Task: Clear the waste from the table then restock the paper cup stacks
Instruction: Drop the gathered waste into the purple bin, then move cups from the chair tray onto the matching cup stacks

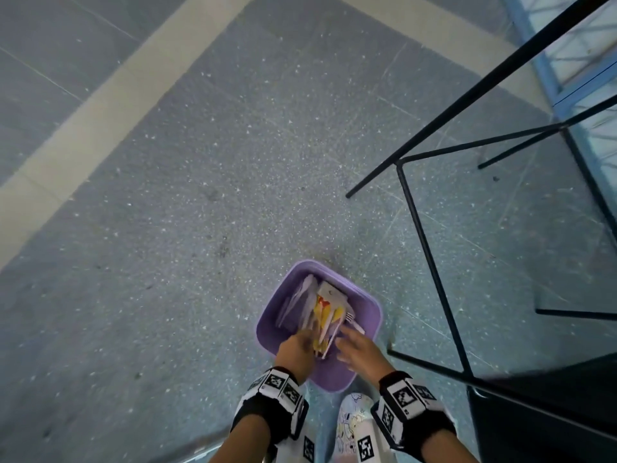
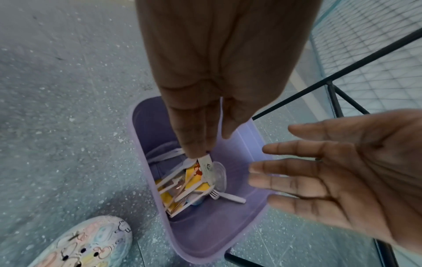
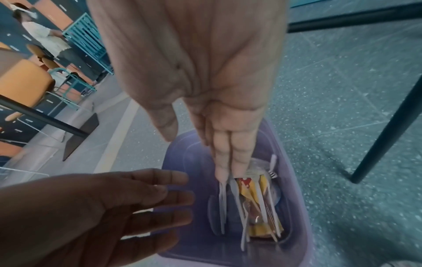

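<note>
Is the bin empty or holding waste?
Holding waste. The bin contains a yellow wrapper, a white fork and other white plastic pieces.

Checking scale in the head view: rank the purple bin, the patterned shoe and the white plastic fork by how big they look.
1. purple bin
2. patterned shoe, partly cut off by the right wrist, so its full extent is unsure
3. white plastic fork, clearly smallest

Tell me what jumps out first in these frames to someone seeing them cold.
The purple bin on the speckled grey floor, low in the head view, stuffed with waste: a yellow wrapper, white plastic cutlery, a white fork. Both hands hang over it: the left hand reaches down with fingers at a small white packet, the right hand spread open beside it. Black furniture legs stand to the right.
</note>
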The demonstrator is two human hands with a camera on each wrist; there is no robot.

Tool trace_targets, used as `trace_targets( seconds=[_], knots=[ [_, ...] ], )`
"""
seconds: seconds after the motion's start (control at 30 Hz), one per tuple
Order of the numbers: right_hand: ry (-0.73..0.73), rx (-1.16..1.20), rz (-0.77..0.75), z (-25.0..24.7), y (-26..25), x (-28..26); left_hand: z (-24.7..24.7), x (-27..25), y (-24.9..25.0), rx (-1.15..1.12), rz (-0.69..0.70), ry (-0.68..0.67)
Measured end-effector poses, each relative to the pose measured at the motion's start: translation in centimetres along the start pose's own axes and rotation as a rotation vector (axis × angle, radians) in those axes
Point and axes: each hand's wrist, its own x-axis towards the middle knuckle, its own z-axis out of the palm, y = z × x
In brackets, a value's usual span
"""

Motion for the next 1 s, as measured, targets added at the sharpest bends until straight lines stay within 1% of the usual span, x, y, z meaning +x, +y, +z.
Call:
trace_targets(
  seconds=[0.13,0.3,0.37,0.5,0.63,0.77,0.83,0.93,1.0],
  knots=[
    [0.008,-0.079,-0.057,-0.7,-2.1,-3.1,-2.1,-2.9,2.4,0.088,0.018,0.008],
    [0.014,-0.186,-0.088,-1.9,-6.2,-9.2,-5.8,-8.8,7.9,0.15,0.101,0.023],
    [0.01,-0.238,-0.126,-2.3,-8.3,-12.6,-7.2,-11.5,10.1,0.189,0.13,0.04],
    [0.036,-0.208,-0.178,-3.9,-11.9,-20.6,-10.2,-18.1,15.0,0.211,0.194,0.081],
    [0.054,-0.225,-0.201,-6.2,-14.0,-29.1,-12.4,-24.8,19.2,0.313,0.264,0.044],
    [0.101,-0.221,-0.309,-9.1,-14.9,-37.4,-13.9,-30.9,22.9,0.268,0.379,-0.028],
    [0.118,-0.259,-0.297,-10.8,-14.5,-40.9,-14.2,-33.1,24.3,0.267,0.459,-0.052],
    [0.152,-0.167,-0.328,-13.0,-13.2,-45.2,-13.8,-35.2,25.9,0.288,0.563,-0.102],
    [0.193,-0.151,-0.3,-14.3,-12.2,-47.4,-12.9,-36.7,27.3,0.293,0.598,-0.115]
  ],
)
